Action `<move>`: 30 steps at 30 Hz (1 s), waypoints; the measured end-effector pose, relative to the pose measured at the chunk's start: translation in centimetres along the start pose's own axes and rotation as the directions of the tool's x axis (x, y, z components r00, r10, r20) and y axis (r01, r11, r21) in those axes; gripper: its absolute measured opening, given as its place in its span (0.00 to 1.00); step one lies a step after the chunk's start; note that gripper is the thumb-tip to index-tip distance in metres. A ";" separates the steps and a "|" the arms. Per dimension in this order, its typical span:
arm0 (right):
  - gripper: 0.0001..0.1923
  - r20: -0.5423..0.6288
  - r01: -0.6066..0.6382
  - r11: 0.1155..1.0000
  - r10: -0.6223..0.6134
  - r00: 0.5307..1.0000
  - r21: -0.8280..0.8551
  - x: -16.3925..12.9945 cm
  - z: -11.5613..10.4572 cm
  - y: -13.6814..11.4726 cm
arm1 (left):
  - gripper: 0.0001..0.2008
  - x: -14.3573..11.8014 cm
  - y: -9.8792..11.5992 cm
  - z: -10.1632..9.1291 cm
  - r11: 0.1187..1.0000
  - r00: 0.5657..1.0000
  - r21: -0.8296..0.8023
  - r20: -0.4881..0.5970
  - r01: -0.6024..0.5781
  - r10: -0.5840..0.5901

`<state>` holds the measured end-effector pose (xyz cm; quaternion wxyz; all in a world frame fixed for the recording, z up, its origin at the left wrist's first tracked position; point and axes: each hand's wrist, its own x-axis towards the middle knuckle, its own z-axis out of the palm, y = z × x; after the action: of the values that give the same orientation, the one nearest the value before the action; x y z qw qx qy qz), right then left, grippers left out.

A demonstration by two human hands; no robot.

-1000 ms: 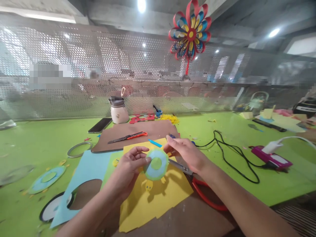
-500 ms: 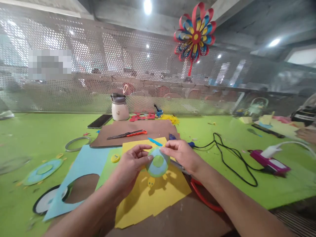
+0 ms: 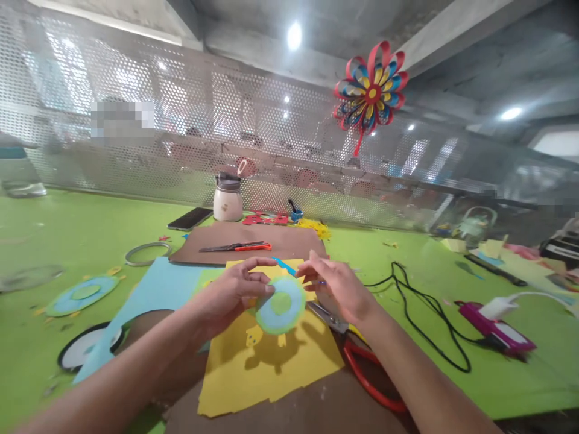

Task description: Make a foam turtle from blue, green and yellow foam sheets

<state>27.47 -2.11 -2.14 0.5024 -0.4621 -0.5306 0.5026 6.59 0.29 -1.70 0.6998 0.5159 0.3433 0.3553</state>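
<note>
A: What do the fingers hold?

B: The left hand (image 3: 235, 295) pinches the left edge of a round paper disc, blue with a green rim and centre (image 3: 280, 305). The right hand (image 3: 337, 288) hovers just beside its upper right edge, fingers loosely spread; whether they touch it I cannot tell.

A: And around it?

B: The disc hangs above a ragged yellow paper sheet (image 3: 271, 361). Red-handled scissors (image 3: 362, 355) lie under the right wrist, on the green table (image 3: 67, 235).

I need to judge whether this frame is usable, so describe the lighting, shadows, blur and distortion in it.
Head view: bright ceiling lamp flares white; the left hand and right hand with the paper disc cast soft shadows on the yellow sheet; the near left forearm is smeared by motion blur; the perforated screen bows with wide-angle distortion; patches on it are pixelated.
</note>
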 end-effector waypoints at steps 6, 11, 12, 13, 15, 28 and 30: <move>0.23 0.167 -0.055 0.997 0.062 0.984 -0.051 -0.3 -0.5 -0.1 | 0.32 0.0 0.5 -0.5 0.991 0.978 0.133 0.203 0.011 -0.038; 0.18 0.331 -0.083 0.985 0.131 0.935 -0.154 -1.3 1.0 0.2 | 0.31 0.2 0.5 -0.2 0.978 0.966 0.211 0.254 -0.007 -0.048; 0.17 0.337 -0.088 0.983 0.139 0.931 -0.164 -1.5 1.2 0.3 | 0.31 0.2 0.6 -0.1 0.974 0.965 0.225 0.258 -0.015 -0.044; 0.16 0.333 -0.100 0.982 0.149 0.931 -0.162 -1.6 1.4 0.4 | 0.32 0.2 0.7 0.1 0.971 0.964 0.237 0.261 -0.023 -0.041; 0.14 0.311 -0.152 0.980 0.184 0.932 -0.124 -1.6 1.6 0.7 | 0.33 0.3 0.9 0.4 0.964 0.963 0.262 0.269 -0.037 -0.036; 0.13 -0.165 0.032 0.869 0.057 0.985 0.494 0.2 2.5 1.6 | 0.13 1.5 1.9 -1.7 0.978 0.937 -0.127 -0.328 -0.166 0.116; 0.12 -0.204 0.054 0.856 0.061 0.977 0.515 0.2 2.7 1.6 | 0.12 1.2 0.6 -0.4 0.989 0.981 -0.104 -0.177 -0.105 0.085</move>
<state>24.73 -1.98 -3.74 0.6609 -0.3623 -0.3183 0.5750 6.80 1.67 -1.35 0.6779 0.4586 0.3567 0.4505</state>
